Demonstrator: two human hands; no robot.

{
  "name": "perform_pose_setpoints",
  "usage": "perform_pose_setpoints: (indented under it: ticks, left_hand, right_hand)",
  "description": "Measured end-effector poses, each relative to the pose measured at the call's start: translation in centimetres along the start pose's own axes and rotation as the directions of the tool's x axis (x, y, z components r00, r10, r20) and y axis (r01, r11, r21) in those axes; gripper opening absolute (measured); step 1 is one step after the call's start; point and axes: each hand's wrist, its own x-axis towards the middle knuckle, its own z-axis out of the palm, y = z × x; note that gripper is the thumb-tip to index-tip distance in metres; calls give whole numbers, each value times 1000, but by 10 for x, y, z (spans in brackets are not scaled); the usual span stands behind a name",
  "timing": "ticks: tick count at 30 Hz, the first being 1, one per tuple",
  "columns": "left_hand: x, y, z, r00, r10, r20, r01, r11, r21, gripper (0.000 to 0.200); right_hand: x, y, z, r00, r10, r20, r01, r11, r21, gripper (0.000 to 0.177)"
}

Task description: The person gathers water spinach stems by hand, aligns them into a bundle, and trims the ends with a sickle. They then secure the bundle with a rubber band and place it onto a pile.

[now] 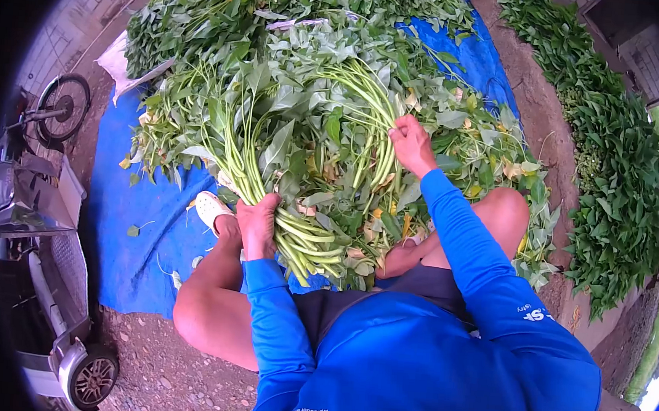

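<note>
My left hand (258,222) is wrapped round a bundle of long green leafy stems (249,171), which look like water spinach. Their cut ends stick out below the fist, and the leaves fan upward. To the right, my right hand (412,144) has its fingers pinched at the edge of a second spray of stems (384,133); a small stem or leaf seems to be in them, too small to name. Between and beneath both hands lies a loose heap of the same greens (322,90), with yellowed leaves mixed in.
A blue tarp (145,223) lies under the greens. More leafy bundles (607,171) are lined up along the right. At the left stand a bicycle wheel (64,107) and a small wheeled vehicle (69,325). My legs are bent either side of the heap; one white clog (211,209) shows.
</note>
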Motion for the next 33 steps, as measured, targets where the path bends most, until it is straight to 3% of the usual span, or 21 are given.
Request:
perform_pose_setpoints:
  ticks: [2, 4, 7, 13, 17, 22, 24, 26, 28, 29, 30, 32, 33]
  left_hand:
    - [9, -8, -2, 1000, -27, 7, 27, 1000, -15, 29]
    - [15, -10, -3, 999, -42, 22, 42, 999, -19, 29]
    - [7, -1, 3, 998, -47, 51, 52, 994, -101, 30]
    - [3, 4, 9, 995, -67, 80, 75, 992, -103, 54]
    - [1, 8, 20, 993, -58, 102, 66, 995, -78, 56]
    - [-25, 32, 47, 989, -3, 150, 21, 993, -115, 54]
    - [-21, 21, 58, 981, 4, 194, 24, 989, -145, 42]
    - [-22, 17, 71, 958, -50, 283, 91, 987, -135, 35]
    - [-20, 0, 84, 933, -109, 344, 186, 962, -201, 26]
    - [-15, -18, 89, 921, -104, 375, 204, 950, -238, 25]
    - [-10, -34, 92, 909, -99, 405, 224, 935, -274, 25]
    - [-12, -50, 92, 855, -168, 491, 350, 886, -306, 31]
    - [-11, -56, 90, 800, -258, 542, 441, 865, -239, 32]
  right_hand:
    - [9, -33, -20, 979, 103, 176, -148, 952, 269, 29]
    - [20, -62, -51, 888, 164, 429, -349, 848, 399, 29]
    - [9, -123, -100, 913, 122, 388, -322, 801, 505, 24]
    - [-12, -173, -156, 985, -163, 59, 85, 749, 657, 28]
    - [-27, -206, -168, 871, -439, -219, 490, 749, 446, 27]
    - [-40, -235, -153, 753, -581, -310, 651, 727, 217, 23]
    - [-54, -231, -135, 725, -621, -298, 669, 738, 88, 22]
    - [-75, -211, -103, 831, -525, -186, 551, 823, 137, 22]
    - [-90, -158, -62, 902, -431, 35, 429, 902, 45, 26]
    - [-99, -129, -42, 949, -262, 178, 256, 965, 58, 28]
    - [-108, -103, -25, 944, -84, 319, 74, 996, 44, 30]
    - [-123, -67, -8, 889, 135, 438, -202, 973, 110, 32]
    - [-131, -55, -4, 890, 126, 437, -204, 969, 137, 34]
